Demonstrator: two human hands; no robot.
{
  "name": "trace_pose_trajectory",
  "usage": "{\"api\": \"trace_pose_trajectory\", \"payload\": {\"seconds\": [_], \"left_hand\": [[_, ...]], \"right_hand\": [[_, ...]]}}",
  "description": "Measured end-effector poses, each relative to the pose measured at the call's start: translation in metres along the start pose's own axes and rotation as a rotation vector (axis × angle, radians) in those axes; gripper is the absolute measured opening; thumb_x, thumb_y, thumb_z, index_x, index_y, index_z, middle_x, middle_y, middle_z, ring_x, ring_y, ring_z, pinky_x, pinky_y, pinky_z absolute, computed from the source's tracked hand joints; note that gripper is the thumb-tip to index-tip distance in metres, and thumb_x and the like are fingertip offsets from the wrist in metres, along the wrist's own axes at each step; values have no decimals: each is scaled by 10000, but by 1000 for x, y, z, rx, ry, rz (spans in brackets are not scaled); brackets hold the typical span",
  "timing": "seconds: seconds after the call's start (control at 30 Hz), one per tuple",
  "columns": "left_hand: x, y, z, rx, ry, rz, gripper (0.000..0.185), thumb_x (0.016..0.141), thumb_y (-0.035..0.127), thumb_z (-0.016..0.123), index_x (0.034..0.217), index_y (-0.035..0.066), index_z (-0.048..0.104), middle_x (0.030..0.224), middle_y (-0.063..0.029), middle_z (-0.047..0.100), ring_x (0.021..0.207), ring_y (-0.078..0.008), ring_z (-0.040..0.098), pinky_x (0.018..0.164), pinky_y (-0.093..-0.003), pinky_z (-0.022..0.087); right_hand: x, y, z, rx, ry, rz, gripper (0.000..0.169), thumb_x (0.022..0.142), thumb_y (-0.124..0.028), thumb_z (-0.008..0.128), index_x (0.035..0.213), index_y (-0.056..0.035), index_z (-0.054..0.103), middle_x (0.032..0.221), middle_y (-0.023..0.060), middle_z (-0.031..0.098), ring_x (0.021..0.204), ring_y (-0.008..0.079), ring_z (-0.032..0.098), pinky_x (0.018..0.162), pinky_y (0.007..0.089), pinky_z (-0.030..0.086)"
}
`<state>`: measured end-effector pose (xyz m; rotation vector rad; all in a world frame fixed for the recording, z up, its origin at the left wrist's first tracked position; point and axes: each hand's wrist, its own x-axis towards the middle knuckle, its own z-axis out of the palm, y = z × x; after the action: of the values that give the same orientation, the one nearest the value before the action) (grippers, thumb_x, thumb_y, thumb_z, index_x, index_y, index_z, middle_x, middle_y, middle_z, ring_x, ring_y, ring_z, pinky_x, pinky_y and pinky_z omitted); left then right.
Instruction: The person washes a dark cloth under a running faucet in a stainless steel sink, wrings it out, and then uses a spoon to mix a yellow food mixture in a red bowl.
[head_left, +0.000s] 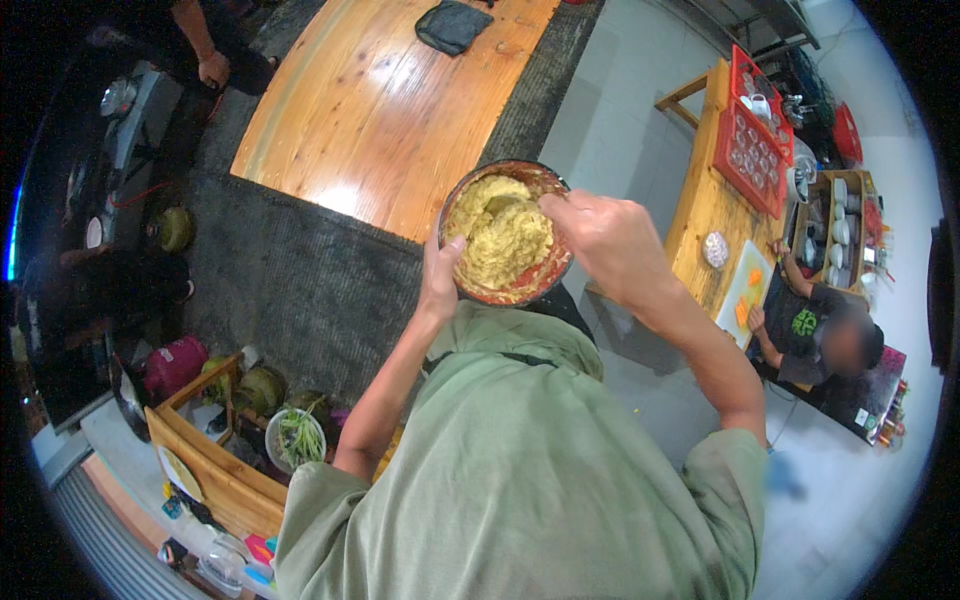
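Observation:
A dark-rimmed bowl (564, 279) with a reddish inside is held in front of my body, above the near edge of a wooden table. Inside it lies a thick, lumpy yellow mixture (506, 240). My left hand (441, 274) grips the bowl's left rim, thumb over the edge. My right hand (607, 232) is closed at the bowl's right side, its fingers over the opening. A utensil, perhaps a spoon (504, 202), sits partly sunk in the mixture; its handle is mostly hidden by my right fingers.
The wooden table (360, 120) holds a black cloth or pouch (452, 27). At right, a person (817, 330) handles orange pieces on a white cutting board (748, 289), near red crates (754, 157) of glasses. Gas cylinders (175, 229) and a bowl of greens (296, 441) stand at left; another person's hand (214, 69) shows upper left.

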<state>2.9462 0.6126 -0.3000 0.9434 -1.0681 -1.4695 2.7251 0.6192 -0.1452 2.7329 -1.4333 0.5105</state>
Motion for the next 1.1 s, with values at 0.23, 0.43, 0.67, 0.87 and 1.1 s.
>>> {"api": "trace_pose_trajectory", "payload": {"seconds": [0.23, 0.43, 0.67, 0.87, 1.1], "left_hand": [[79, 0, 7, -115, 8, -120, 644, 930, 352, 466, 1411, -68, 376, 1360, -181, 487, 1277, -248, 441, 1105, -367, 310], [168, -12, 54, -103, 57, -165, 625, 938, 346, 459, 1408, -59, 385, 1365, -173, 487, 1281, -244, 446, 1108, -368, 309], [244, 3, 146, -167, 136, -174, 604, 948, 381, 440, 1374, -47, 436, 1332, -176, 542, 1230, -251, 533, 1064, -382, 404], [290, 40, 225, -277, 258, -221, 630, 937, 456, 452, 1353, -17, 466, 1313, -169, 578, 1185, -258, 586, 1017, -395, 468], [338, 42, 256, -267, 334, -130, 674, 915, 473, 482, 1371, -22, 442, 1319, -174, 571, 1194, -269, 581, 1024, -400, 465]], "right_hand": [[49, 55, -51, -142, 7, 34, 144, 794, -72, 591, 935, -43, 577, 748, 92, 575, 706, 281, 660, 588, 392, 530], [103, 154, -63, -146, 6, -54, 182, 769, -79, 605, 945, -34, 590, 750, 70, 580, 726, 246, 664, 600, 359, 536], [116, 278, -28, 26, 14, -250, 348, 777, -77, 602, 1120, -44, 656, 735, 46, 557, 697, 208, 638, 614, 333, 526], [105, 342, -51, 115, 8, -302, 407, 775, -78, 619, 1179, -36, 646, 736, 28, 558, 695, 177, 638, 632, 315, 538], [128, 407, -107, 87, -20, -350, 401, 770, -92, 624, 1169, -72, 656, 724, 22, 523, 671, 172, 614, 612, 309, 517]]}}
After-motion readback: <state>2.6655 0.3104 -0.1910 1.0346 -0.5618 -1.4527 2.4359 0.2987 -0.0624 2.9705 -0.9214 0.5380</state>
